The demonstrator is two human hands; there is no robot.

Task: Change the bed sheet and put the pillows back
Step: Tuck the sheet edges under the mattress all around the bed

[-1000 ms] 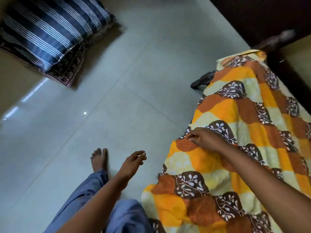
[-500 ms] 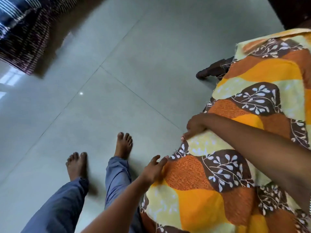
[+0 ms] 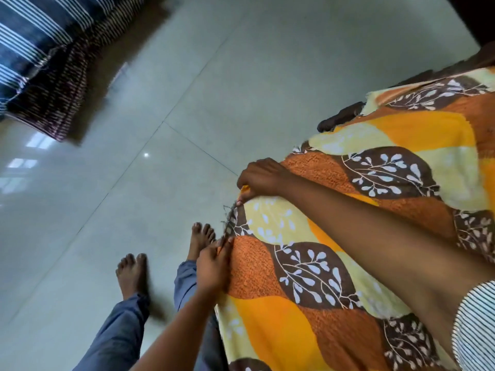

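— Nearest first?
— Left hand (image 3: pixel 211 269) at the hem of the sheet (image 3: pixel 308 266), fingers fairly straight along it. Pinching or only touching, cannot tell. Just beyond, right hand (image 3: pixel 261 178) curled, pinching the same hem.
— And the sheet itself?
— Spread out to the right, edge hanging just beside bare feet (image 3: pixel 131 274).
— Risks?
— Probably a foot treading on the hanging edge and dragging it askew. Frayed threads (image 3: pixel 227 214) between the hands, so a hard tug there could mean a tear. Uneven pull, likely wrinkles or a crooked lie.
— Farther off?
— Pillows (image 3: pixel 40 57) on the floor (image 3: pixel 201 89), well apart from the sheet, not yet put back.
— Any writing?
— None legible, only leaf print and stripes.
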